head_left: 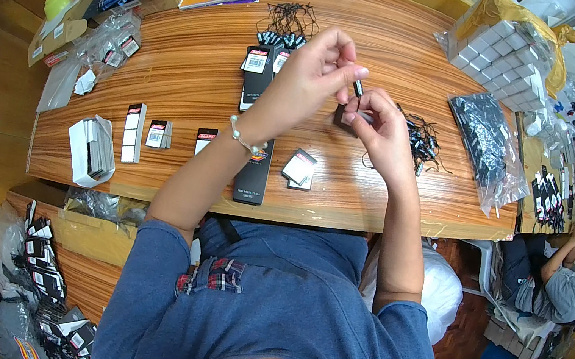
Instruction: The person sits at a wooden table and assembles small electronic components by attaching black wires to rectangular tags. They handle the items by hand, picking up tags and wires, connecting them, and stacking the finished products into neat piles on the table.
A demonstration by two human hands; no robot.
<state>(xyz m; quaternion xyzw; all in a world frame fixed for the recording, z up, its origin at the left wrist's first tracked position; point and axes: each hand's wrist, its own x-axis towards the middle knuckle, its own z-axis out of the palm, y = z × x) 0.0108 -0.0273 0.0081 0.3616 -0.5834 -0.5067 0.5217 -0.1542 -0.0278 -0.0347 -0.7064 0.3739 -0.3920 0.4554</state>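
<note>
Over the middle of the table, my left hand (320, 74) and my right hand (386, 131) are close together, both with fingers pinched. A small black piece (358, 87), like the plastic end of a tag string, shows between their fingertips. Its exact kind is too small to tell. Below it, a dark flat item (343, 118) shows beside my right fingers, partly hidden by them. Black tag strings (425, 141) lie tangled right of my right hand. Black hang tags (255, 81) with white labels lie behind my left forearm, with more strings (284, 21) beyond them.
Near the front edge are a long black tag (251, 181), small label stacks (299, 168) and a white box (81, 157) of cards. A plastic-wrapped black pack (485, 141) and stacked white boxes (497, 59) stand right. Another person (560, 281) sits at far right.
</note>
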